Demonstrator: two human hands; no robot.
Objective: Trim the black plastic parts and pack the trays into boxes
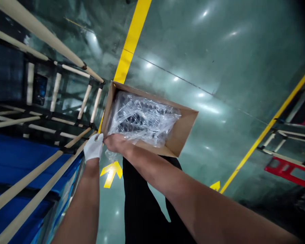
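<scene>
Cardboard box (185,130): gloved left hand (93,148) and right hand (114,142) sit at its near-left corner; grips cannot be determined. Avoid snagging the plastic film (152,123).

Glossy green floor (244,67) bears yellow lines (130,44) and arrows (110,177); whether the cardboard box (184,132) rests on it is unclear.

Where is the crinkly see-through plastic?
In the head view, the crinkly plastic is near the middle of the picture, mostly inside the open cardboard box, right beside the person's right hand.
</scene>
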